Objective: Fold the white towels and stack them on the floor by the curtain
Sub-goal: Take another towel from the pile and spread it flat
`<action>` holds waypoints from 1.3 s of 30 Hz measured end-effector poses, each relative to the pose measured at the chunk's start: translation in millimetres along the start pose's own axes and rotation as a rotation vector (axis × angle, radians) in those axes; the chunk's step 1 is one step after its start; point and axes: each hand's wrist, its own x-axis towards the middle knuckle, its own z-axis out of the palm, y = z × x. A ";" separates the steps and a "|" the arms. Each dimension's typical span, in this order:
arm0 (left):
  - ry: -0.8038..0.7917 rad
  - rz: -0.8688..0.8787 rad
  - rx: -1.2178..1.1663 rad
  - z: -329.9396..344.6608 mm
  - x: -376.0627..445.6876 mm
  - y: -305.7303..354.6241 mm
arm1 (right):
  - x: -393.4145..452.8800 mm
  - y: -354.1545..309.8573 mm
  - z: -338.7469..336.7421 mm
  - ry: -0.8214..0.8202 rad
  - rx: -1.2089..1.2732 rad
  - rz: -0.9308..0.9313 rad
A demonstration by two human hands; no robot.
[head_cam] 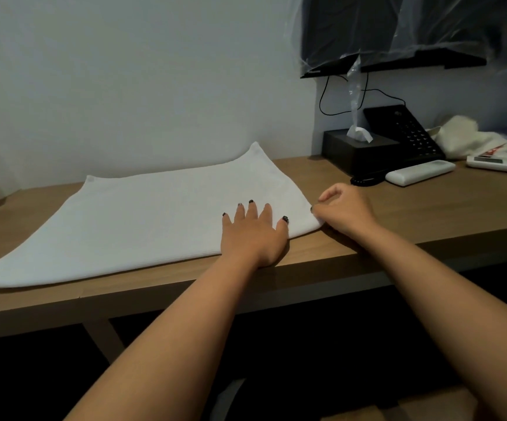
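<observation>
A white towel (142, 223) lies spread flat on the wooden desk (398, 214), its far edge against the wall. My left hand (253, 232) rests flat on the towel's near right part, fingers straight and spread. My right hand (344, 208) sits at the towel's near right corner, with thumb and fingers curled and pinching that corner.
At the back right of the desk stand a black tissue box (358, 147), a black phone (404, 132), a white remote (419, 172) and a heap of pale cloth (464, 135). A plastic-wrapped screen (398, 31) hangs on the wall above. The desk's front edge runs below my hands.
</observation>
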 end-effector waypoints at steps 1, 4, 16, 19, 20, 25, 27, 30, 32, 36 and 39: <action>0.023 0.003 -0.019 -1.5 -2.2 0.4 | -3.2 -5.2 2.3 0.031 -0.099 -0.007; 0.222 -0.005 -0.303 -7.5 -11.3 0.7 | -17.2 -27.4 13.5 0.136 -0.363 -0.272; -0.015 -0.215 0.027 -27.3 -4.5 -155.0 | -10.4 -124.5 127.6 -0.453 -0.511 -0.467; -0.064 -0.249 0.069 -26.4 -6.2 -192.0 | 0.1 -100.7 129.5 -0.498 -0.605 -0.392; -0.067 -0.274 0.071 -27.4 -7.0 -202.7 | 6.1 -94.0 123.4 -0.492 -0.618 -0.361; -0.066 -0.409 0.100 -31.8 -17.9 -256.3 | 30.4 -57.8 86.2 -0.422 -0.707 -0.224; -0.061 -0.467 0.108 -34.5 -27.3 -276.8 | 35.8 -49.5 82.0 -0.388 -0.717 -0.181; -0.076 -0.533 0.101 -39.2 -43.6 -299.6 | 39.0 -46.4 81.3 -0.351 -0.735 -0.142; -0.088 -0.585 0.060 -42.7 -56.8 -304.6 | 38.1 -47.2 80.3 -0.356 -0.742 -0.145; -0.084 -0.625 0.014 -47.7 -80.5 -301.6 | 30.0 -47.6 77.2 -0.357 -0.759 -0.134; -0.079 -0.617 0.034 -49.6 -97.8 -293.8 | 20.2 -47.2 71.0 -0.356 -0.761 -0.141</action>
